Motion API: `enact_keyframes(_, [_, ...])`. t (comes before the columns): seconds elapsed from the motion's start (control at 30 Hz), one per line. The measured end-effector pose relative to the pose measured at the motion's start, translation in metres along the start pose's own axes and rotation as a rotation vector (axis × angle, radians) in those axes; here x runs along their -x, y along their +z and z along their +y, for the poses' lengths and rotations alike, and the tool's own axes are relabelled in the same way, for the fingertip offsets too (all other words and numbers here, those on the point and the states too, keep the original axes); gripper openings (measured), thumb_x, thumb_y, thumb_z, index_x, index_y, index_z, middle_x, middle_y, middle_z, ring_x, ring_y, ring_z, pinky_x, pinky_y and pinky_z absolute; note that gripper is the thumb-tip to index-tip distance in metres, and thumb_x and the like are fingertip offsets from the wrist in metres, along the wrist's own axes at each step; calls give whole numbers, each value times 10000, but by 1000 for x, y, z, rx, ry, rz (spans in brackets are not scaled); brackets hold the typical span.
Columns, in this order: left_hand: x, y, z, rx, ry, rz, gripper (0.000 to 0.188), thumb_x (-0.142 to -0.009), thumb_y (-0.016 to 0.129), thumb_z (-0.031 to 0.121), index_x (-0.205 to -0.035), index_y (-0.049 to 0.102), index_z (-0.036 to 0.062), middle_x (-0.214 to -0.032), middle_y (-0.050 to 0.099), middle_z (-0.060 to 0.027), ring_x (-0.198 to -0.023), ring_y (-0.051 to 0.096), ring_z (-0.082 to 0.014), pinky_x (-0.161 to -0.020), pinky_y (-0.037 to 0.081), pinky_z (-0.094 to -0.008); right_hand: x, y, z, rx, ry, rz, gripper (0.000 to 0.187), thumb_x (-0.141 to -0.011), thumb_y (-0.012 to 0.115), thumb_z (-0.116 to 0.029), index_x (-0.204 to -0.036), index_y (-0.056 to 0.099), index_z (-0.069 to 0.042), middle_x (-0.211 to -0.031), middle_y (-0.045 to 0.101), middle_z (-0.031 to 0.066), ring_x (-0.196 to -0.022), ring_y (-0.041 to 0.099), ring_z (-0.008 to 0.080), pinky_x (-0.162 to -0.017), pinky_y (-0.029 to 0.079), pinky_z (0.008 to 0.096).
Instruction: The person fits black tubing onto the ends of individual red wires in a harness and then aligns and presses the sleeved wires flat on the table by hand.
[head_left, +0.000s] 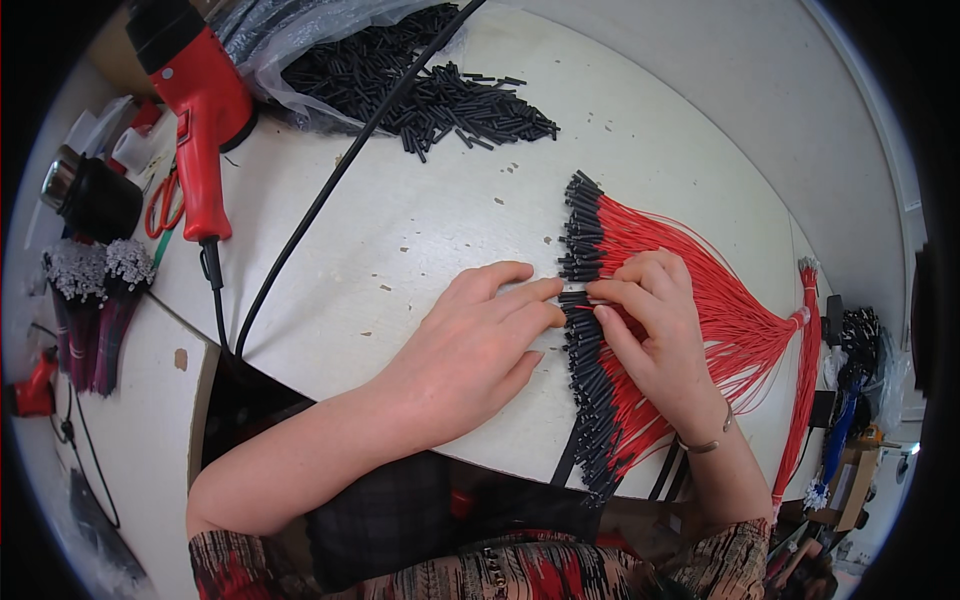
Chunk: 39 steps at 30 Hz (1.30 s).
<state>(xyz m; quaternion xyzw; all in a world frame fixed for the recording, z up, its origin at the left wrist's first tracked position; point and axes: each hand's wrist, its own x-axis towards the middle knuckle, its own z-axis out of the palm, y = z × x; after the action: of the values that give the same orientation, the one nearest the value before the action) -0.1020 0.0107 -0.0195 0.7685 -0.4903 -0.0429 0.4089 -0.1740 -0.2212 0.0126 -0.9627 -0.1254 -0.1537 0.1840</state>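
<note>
A fan of thin red wires point(715, 275) lies on the table, most of their left ends covered by short black sleeves point(583, 240). Toward the wearer's side, a second run of black sleeves point(592, 400) continues the row. My left hand point(480, 325) reaches in from the left with fingers stretched and slightly apart, two fingertips at the sleeve ends near a gap in the row. Across that gap my right hand point(655, 325) rests over the wires, thumb and forefinger closed on a red wire point(588, 307). A metal bracelet point(705, 443) circles my right wrist.
Loose black sleeves point(465, 110) spill from a clear plastic bag point(275, 60) at the back. A red heat gun point(200, 140) stands at left, its black cable point(335, 170) crossing the table. Bundled dark wires point(95, 310) lie far left; a red wire bundle point(803, 380) hangs right.
</note>
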Motion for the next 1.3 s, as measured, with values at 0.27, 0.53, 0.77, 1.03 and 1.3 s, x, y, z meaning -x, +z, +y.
enact_keyframes(0.27, [1,-1,-1,43,-13,7,311,-877,700,18,-1180,639,54,-1384,638,-122,-1368,508,-367,-1147,415,-457,1,1,0,3,13,5,136,-847,741,-36,-981,725,-26,-954,604,91,-1023,556,297,-927,454,420])
enact_keyframes(0.53, [1,-2,1,17,4,-13,327,-878,699,18,-1195,631,59,-1394,633,-125,-1378,497,-371,-1149,406,-459,2,0,1,-6,5,9,135,-848,738,-34,-981,722,-24,-947,603,91,-1015,555,295,-932,451,419])
enact_keyframes(0.77, [0,-2,0,0,9,-18,336,-869,705,22,-1194,633,61,-1407,627,-122,-1385,491,-371,-1154,398,-460,2,1,1,-19,8,15,131,-847,739,-36,-977,726,-25,-950,607,87,-1012,556,292,-933,448,421])
enact_keyframes(1.03, [1,-2,0,3,2,-21,337,-866,705,21,-1193,634,57,-1419,619,-123,-1384,488,-373,-1150,405,-460,2,2,0,-24,18,8,134,-848,740,-43,-981,732,-26,-961,613,86,-1027,558,291,-934,449,419])
enact_keyframes(1.3, [2,-3,1,50,-36,-8,317,-882,693,15,-1191,638,57,-1400,626,-113,-1377,499,-361,-1142,427,-453,4,2,0,-27,33,21,150,-849,739,-45,-999,738,-26,-971,621,86,-1045,564,294,-945,450,419])
